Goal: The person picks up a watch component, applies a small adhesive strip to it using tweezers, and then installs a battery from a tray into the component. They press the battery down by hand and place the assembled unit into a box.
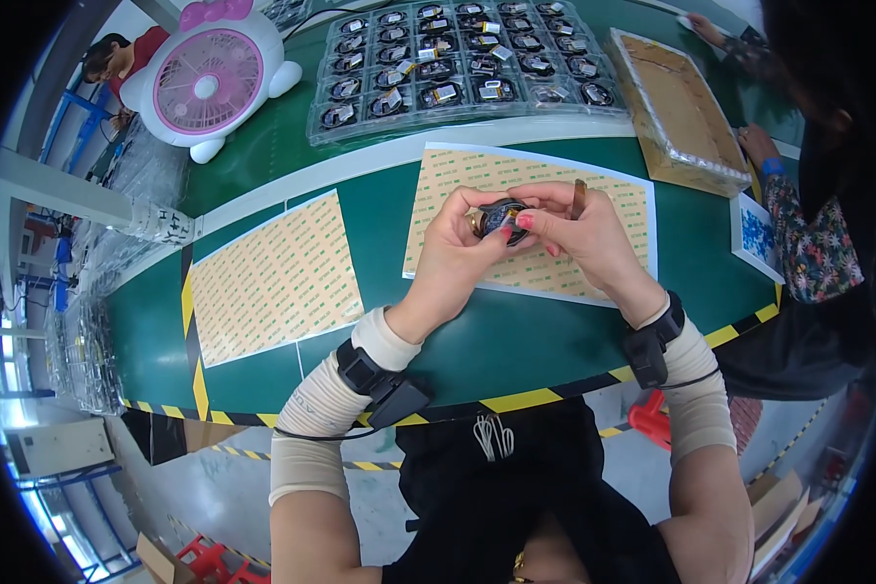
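Two bare hands meet over a green desk (pixel 477 355), a round dark device (pixel 497 220) caught between them. The left hand (pixel 455 238) grips its left side between thumb and fingers, apparently to steady it, while the right hand (pixel 586 232) closes thumb and fingers on its right edge, presumably for finer control. A slim brown tool (pixel 579 198) juts up from the right hand, seemingly tucked there to stay within reach; its exact kind is hard to tell. Directly beneath the fingers lies a patterned tan sheet (pixel 438 185), with a second tan sheet (pixel 277 282) to their left, both flat, likely for easy access. Beyond the fingertips, a clear compartment tray (pixel 477 115) holds rows of similar round pieces, its cells probably keeping them apart. To the fingers' far right, an open cardboard box (pixel 696 173) stands near a co-worker's arm.
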Demonstrator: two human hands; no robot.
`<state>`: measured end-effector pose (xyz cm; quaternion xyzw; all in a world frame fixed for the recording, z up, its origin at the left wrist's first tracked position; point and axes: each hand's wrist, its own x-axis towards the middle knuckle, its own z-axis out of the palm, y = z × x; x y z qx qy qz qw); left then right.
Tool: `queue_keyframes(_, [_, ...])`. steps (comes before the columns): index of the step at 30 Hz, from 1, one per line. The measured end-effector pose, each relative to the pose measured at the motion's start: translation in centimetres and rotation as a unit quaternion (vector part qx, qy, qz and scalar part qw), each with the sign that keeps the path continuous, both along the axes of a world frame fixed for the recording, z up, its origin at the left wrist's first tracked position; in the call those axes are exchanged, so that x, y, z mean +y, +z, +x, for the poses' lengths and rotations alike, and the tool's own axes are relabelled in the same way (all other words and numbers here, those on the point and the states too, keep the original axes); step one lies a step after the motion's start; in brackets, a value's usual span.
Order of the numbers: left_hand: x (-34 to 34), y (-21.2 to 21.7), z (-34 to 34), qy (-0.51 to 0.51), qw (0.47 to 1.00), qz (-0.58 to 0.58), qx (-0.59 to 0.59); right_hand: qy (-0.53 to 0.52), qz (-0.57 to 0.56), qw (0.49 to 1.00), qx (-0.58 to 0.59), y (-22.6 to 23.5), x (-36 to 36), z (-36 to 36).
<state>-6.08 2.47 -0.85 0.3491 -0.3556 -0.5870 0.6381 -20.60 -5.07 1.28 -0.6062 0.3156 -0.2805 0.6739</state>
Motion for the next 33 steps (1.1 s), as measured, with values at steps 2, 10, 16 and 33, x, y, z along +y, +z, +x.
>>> queue_keyframes(2, [-0.1,-0.2,0.0,0.004,1.0,0.0,-0.018,0.011,0.018,1.0,-0.001,0.0,0.0,-0.2])
queue_keyframes(10, [-0.1,-0.9,0.1,-0.01,0.999,-0.002,-0.043,0.032,0.03,0.999,0.003,-0.2,-0.2,-0.5])
queue_keyframes(16, [0.0,-1.3,0.0,-0.007,0.996,-0.004,-0.091,0.041,0.032,0.998,0.038,-0.2,-0.4,-0.5])
queue_keyframes(33, [-0.3,-0.6,1.1,-0.097,0.983,0.079,0.136,0.025,-0.049,0.996,0.076,0.0,-0.3,-0.1])
